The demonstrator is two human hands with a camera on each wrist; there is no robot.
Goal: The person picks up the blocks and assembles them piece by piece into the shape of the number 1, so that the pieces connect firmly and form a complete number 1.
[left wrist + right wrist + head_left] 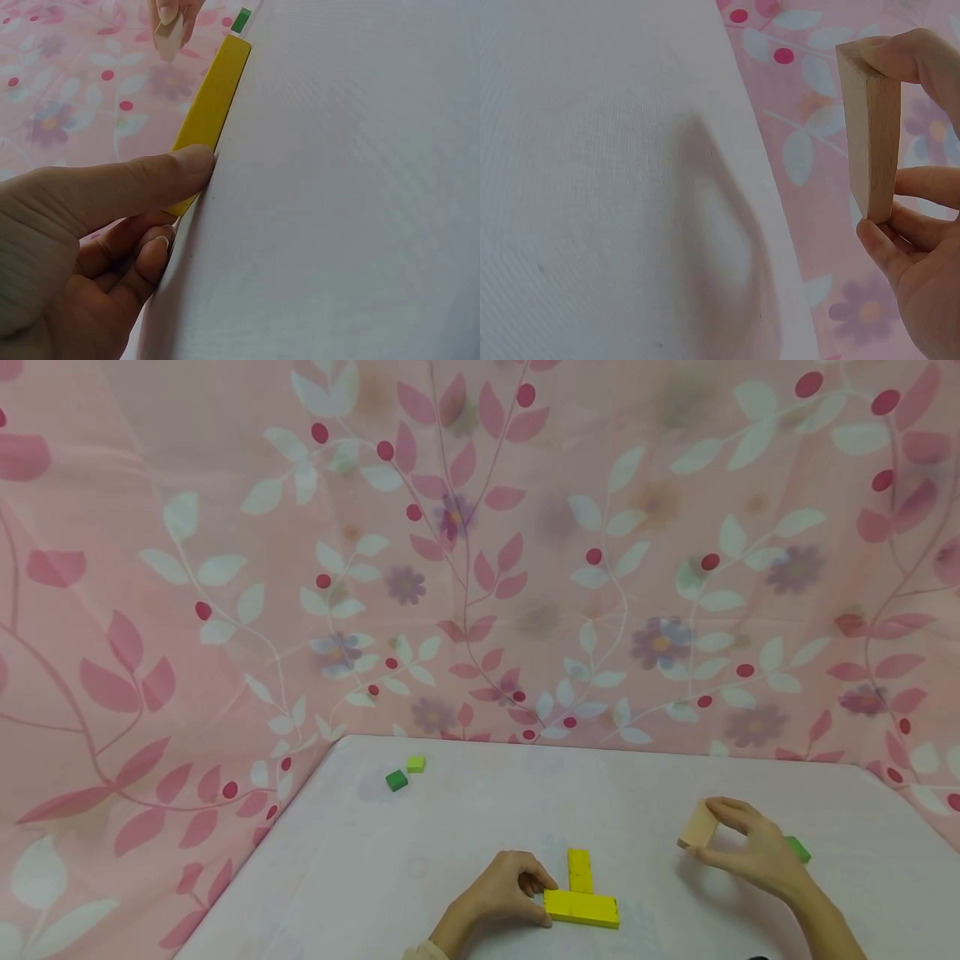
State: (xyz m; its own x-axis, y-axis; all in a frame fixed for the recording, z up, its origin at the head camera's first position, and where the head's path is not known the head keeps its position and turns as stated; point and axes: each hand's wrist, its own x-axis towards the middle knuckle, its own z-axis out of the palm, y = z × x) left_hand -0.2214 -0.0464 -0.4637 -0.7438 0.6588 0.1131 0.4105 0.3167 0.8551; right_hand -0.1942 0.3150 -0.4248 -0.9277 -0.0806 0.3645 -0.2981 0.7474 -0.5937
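Observation:
My left hand (504, 887) pinches the left end of a long yellow block (585, 909) lying on the table. In the left wrist view, the thumb presses along that block's side. Behind it, a second yellow block (579, 868) points away from me, and the two form an upside-down T. Whether they touch is hard to tell. To the right, my right hand (757, 856) grips a plain wooden block (699, 825) by its two ends. The right wrist view shows this wooden block (871, 135) held up off the table, between thumb and fingertips.
A green block (798, 849) lies just beyond the right hand, partly hidden by it. At the far left of the white-covered table (487, 793) sit a dark green block (397, 781) and a lime block (416, 764). A pink floral cloth (525, 610) hangs behind the table.

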